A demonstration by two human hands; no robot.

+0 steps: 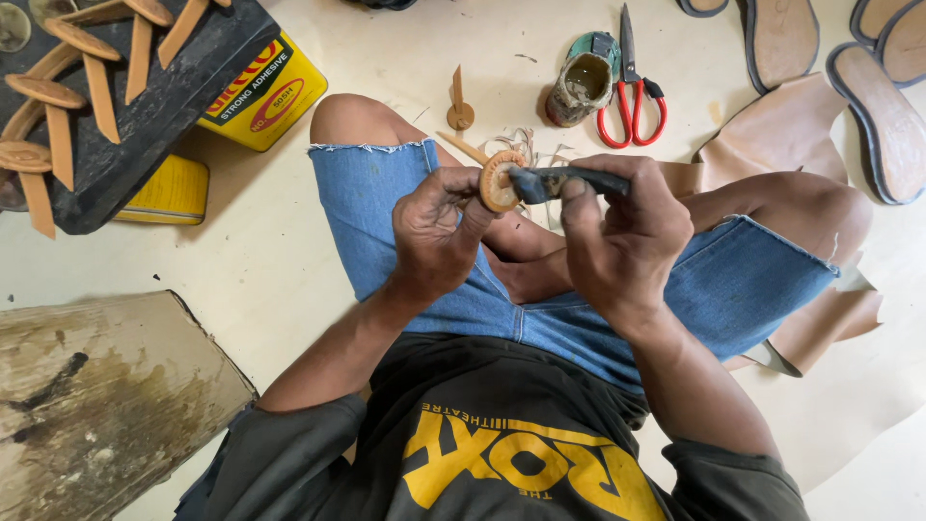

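Observation:
I sit cross-legged on the floor in denim shorts. My left hand (436, 230) pinches a small round tan leather piece (500, 180) with a strap end, held up above my lap. My right hand (625, 232) grips a dark, glue-stained brush (552, 181), whose tip presses against the face of the round piece. Both hands are close together over my knees.
A glue-crusted small tin (583, 80) and red-handled scissors (632, 92) lie ahead. A yellow adhesive can (260, 92) props a black board (154, 106) laid with several tan strap pieces. Shoe soles (883, 106) lie at top right, a tan leather sheet (781, 130) under my right knee, a wooden block (96, 396) at left.

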